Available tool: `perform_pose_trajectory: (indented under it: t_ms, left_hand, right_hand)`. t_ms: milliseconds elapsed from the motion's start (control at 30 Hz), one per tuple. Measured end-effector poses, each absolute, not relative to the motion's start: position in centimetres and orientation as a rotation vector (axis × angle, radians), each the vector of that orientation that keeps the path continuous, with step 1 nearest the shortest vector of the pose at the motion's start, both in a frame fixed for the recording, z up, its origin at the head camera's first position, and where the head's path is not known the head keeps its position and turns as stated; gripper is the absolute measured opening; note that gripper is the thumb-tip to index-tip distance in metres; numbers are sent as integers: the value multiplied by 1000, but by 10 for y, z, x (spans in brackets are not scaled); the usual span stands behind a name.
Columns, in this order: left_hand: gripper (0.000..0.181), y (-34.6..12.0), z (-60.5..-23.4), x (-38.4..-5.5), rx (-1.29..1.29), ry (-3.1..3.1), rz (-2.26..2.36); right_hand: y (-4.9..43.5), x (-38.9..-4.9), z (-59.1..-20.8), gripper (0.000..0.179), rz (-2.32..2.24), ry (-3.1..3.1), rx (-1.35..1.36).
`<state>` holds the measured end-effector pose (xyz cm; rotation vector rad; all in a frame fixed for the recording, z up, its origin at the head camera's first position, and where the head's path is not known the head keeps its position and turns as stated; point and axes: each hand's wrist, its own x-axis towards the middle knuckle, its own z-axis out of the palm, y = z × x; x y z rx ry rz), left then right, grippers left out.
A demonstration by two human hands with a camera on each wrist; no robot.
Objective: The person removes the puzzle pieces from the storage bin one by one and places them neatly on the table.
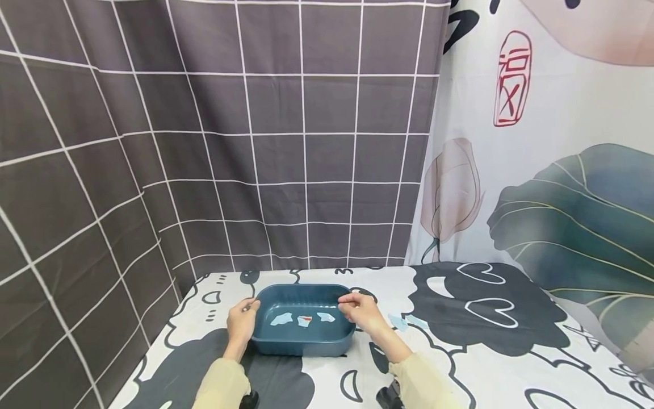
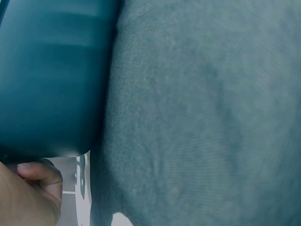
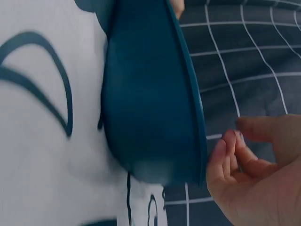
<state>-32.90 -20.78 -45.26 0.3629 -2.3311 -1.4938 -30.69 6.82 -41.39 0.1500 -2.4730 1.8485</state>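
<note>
A dark blue rectangular basin (image 1: 301, 347) stands on the cloth-covered table. On its floor lie a light blue scrap (image 1: 281, 319), a scrap with a red patch (image 1: 304, 321) and another light blue scrap (image 1: 326, 317), spread in a row. My left hand (image 1: 242, 325) grips the basin's left end, thumb at the rim. Over the right rim, my right hand (image 1: 361, 312) has its fingers curled, with thumb (image 3: 256, 128) and forefinger tips close together. I cannot tell whether a small thing is between those tips. In the left wrist view, the left hand (image 2: 35, 193) is partly hidden under the basin.
Two more light blue scraps, one nearer (image 1: 398, 322) and one farther right (image 1: 418, 322), lie on the patterned tablecloth (image 1: 480, 363) right of the basin. A dark grid-patterned curtain (image 1: 327, 159) hangs behind, beside a white printed curtain (image 1: 460, 113).
</note>
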Motion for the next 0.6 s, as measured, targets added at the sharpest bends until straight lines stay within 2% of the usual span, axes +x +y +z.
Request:
perform_pose_trajectory:
  t_ms: [233,400,600]
  left_hand:
    - [36,-211,-454,-329,381,-2313,-1500]
    - [36,-212,-452,-330,375,-2308,-1504]
    - [34,-208,-452,-334,373,-2284,-1500]
  right_hand:
    - [42,-313,-416,23,1920,-2503,202]
    - [30,-325,-419,22,1800,-2615,247]
    - [23,-342,-425,26,1603,-2696,132]
